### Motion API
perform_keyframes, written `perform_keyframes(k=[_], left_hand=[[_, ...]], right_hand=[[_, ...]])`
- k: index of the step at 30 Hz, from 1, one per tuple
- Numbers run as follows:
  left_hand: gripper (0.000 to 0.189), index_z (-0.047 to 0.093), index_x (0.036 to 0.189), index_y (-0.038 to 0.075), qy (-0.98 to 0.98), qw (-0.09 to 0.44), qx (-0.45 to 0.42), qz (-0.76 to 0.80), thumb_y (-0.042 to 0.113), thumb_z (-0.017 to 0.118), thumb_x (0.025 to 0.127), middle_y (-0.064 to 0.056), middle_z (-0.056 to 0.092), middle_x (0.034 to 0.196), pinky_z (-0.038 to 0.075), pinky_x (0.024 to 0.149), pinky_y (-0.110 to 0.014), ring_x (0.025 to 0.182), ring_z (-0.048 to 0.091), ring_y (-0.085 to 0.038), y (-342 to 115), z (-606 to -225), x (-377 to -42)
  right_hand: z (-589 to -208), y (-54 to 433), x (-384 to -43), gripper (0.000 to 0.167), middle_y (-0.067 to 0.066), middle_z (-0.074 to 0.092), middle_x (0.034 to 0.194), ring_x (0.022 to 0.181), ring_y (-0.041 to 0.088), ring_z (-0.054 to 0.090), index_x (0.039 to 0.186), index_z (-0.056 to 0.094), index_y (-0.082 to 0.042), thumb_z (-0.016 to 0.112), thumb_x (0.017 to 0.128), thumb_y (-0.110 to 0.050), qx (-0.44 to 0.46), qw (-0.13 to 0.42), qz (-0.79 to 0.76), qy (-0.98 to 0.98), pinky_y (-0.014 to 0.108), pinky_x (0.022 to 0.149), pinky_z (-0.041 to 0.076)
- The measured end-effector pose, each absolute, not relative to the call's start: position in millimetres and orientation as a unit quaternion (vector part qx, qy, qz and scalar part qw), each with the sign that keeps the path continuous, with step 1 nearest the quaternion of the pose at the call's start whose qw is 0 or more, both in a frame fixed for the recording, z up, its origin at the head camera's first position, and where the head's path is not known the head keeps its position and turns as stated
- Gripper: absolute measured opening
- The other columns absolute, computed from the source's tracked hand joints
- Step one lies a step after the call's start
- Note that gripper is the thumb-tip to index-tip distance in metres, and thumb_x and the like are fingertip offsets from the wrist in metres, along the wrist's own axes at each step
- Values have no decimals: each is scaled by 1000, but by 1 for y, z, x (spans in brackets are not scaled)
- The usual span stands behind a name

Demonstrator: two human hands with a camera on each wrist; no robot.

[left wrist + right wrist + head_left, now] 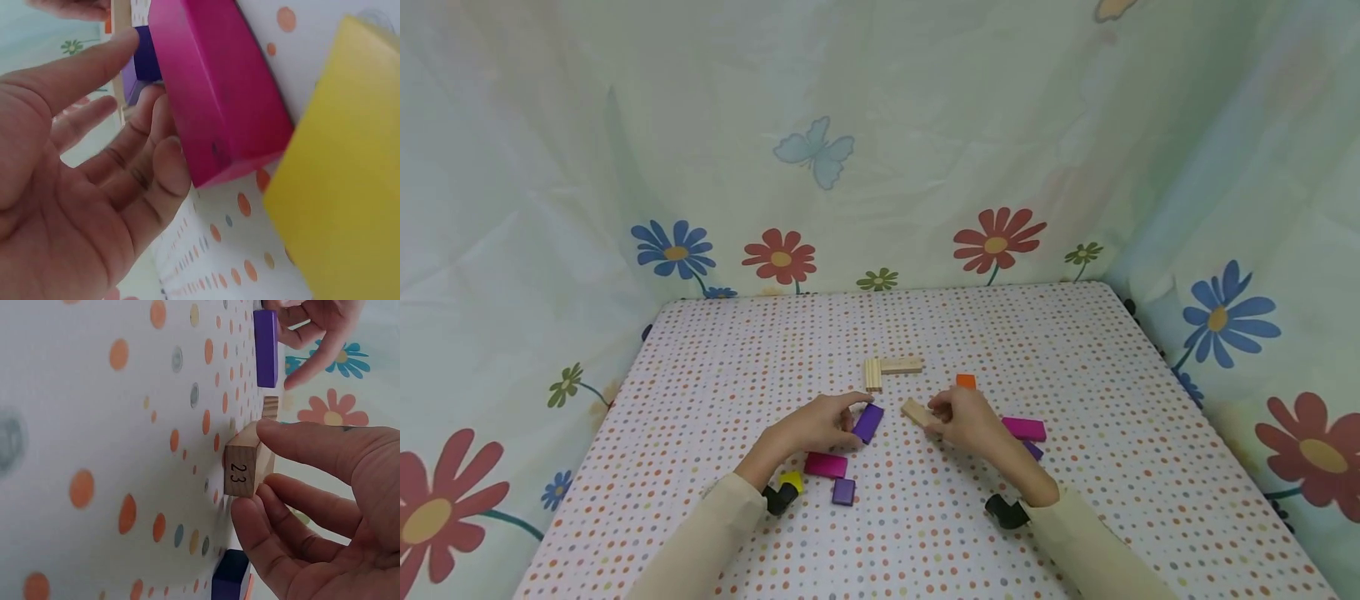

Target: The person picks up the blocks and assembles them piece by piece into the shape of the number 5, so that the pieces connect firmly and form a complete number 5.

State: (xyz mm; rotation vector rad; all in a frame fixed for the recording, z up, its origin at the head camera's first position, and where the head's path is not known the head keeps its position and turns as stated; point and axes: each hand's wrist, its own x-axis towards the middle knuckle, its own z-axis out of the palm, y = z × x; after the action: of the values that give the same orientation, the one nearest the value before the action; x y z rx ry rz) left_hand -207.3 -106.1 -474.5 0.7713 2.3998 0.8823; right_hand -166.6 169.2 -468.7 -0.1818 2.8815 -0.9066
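My right hand [973, 425] pinches a plain wooden block [916, 412] between thumb and fingers. In the right wrist view, the near end of this wooden block [240, 469] bears the number 23. My left hand [812, 427] is at a purple block [868, 423] lying slantwise on the table, its thumb by the lower end and its index finger stretched past the upper end. From the right wrist, a small gap shows between that index fingertip and the purple block [267, 349]. Beyond both hands, several wooden blocks [872, 375] lie side by side, with another wooden block [901, 366] extending rightward from them.
Near my left wrist lie a magenta block [826, 465], a yellow block [792, 480] and a small-looking purple block [843, 492]. An orange block [966, 382], a second magenta block [1024, 429] and another purple block [1033, 450] lie around my right hand. Floral curtains surround the dotted table [737, 342].
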Motion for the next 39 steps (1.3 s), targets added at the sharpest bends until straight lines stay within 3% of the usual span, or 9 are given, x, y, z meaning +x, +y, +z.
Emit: perform_keyframes(k=[2, 8, 14, 25, 39], left_hand=[[72, 47, 160, 15, 873, 227, 294, 315, 17, 80, 96, -2, 67, 92, 48, 64, -24, 71, 56, -9, -104, -475, -208], [60, 58, 153, 14, 886, 194, 301, 296, 18, 79, 97, 1, 64, 85, 44, 59, -21, 65, 51, -7, -98, -480, -207], [56, 61, 150, 14, 902, 168, 281, 282, 20, 79, 97, 2, 63, 85, 42, 57, -21, 62, 49, -5, -94, -481, -204], [57, 60, 150, 7, 918, 132, 268, 260, 25, 77, 98, 4, 57, 70, 38, 53, -19, 56, 46, -5, -79, -482, -202], [58, 58, 153, 9, 926, 118, 247, 259, 29, 74, 101, 8, 52, 67, 34, 51, -19, 52, 41, -4, -75, -489, -204]], right_hand=[[-469, 169, -166, 30, 8, 74, 94, 81, 13, 65, 111, 78, 2, 88, 86, -11, -61, 62, -296, 951, 31, 75, 58], [-471, 167, -167, 25, 6, 74, 92, 80, 13, 64, 109, 78, 1, 86, 87, -9, -54, 66, -299, 951, 30, 72, 56], [-475, 165, -171, 25, 7, 75, 96, 85, 15, 67, 111, 78, 0, 86, 88, -8, -50, 65, -302, 950, 34, 77, 59], [-472, 162, -178, 27, 11, 73, 114, 98, 20, 66, 120, 77, -3, 79, 92, -4, -48, 83, -303, 948, 41, 89, 59], [-470, 161, -185, 25, 13, 72, 119, 107, 26, 68, 119, 78, -3, 75, 94, 0, -79, 78, -293, 949, 46, 95, 59]])
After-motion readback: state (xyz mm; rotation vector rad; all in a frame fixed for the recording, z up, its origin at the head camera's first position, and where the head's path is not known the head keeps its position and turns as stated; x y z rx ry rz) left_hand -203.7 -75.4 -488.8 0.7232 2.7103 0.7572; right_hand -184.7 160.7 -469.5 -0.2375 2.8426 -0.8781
